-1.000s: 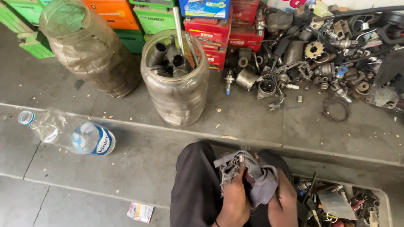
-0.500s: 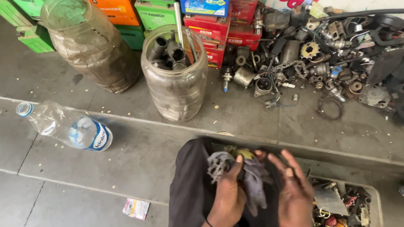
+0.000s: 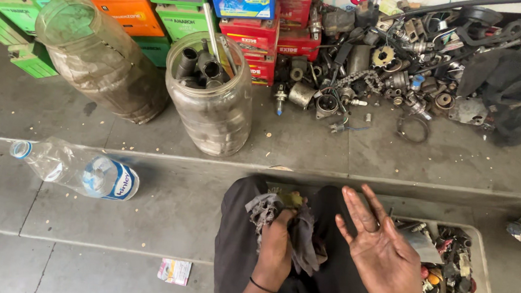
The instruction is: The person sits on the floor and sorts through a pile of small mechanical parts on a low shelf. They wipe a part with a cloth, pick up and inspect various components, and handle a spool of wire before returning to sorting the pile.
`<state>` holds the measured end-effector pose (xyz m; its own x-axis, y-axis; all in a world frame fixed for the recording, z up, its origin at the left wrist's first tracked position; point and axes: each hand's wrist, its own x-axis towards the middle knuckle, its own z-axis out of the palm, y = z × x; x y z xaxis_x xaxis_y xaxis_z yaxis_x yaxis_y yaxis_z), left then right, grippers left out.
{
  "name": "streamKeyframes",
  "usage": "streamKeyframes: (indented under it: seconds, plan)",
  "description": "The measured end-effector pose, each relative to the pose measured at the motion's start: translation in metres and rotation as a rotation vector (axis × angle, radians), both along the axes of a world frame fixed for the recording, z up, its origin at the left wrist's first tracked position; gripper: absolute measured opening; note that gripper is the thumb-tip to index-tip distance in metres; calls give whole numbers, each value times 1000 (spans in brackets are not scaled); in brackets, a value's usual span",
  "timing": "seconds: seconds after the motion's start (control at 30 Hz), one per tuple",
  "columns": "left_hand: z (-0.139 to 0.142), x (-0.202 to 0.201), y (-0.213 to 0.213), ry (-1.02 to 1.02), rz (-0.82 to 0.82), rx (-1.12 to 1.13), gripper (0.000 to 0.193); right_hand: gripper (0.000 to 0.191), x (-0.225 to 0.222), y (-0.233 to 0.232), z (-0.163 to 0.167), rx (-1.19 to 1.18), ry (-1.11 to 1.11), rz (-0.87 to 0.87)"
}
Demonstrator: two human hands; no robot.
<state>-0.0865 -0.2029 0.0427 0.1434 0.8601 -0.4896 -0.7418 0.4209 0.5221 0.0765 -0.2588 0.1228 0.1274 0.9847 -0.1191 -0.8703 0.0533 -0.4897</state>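
Observation:
My left hand is closed around a crumpled grey rag that lies over my lap in dark trousers. My right hand is lifted beside it, palm up and fingers spread, holding nothing and clear of the rag. A thin black band circles my left wrist. A small greenish thing shows at the rag's top edge; what it is I cannot tell.
A shallow tray of small metal parts sits at my right. Ahead stand two large clear jars, one holding pipes, plus stacked coloured boxes and a heap of engine parts. A plastic bottle lies on the left.
My right hand has let go of the rag and opened, moving off to the right. My left hand keeps the rag on my lap. The view has shifted slightly.

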Motion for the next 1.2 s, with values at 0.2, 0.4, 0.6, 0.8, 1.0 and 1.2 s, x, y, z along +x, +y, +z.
streamKeyframes:
  seconds: [0.2,0.4,0.6,0.8,1.0,1.2]
  plan:
    - [-5,6,-3,-30,5,-60,26,64,-1,-5,-14,-26,-531,-10]
    - [20,24,-9,155,67,-99,18,59,-49,3,-51,-195,-1334,-73]
    - [39,16,0,-21,224,60,18,51,-62,6,-87,-35,-1422,-369]
    - [24,19,6,92,271,186,16,27,-50,5,-99,-87,-1542,-556]
    - [-8,24,8,155,198,137,18,31,-38,9,-75,-179,-1916,-687]
    - [-46,37,-4,246,64,-103,32,46,-46,25,-82,61,-2050,-285]
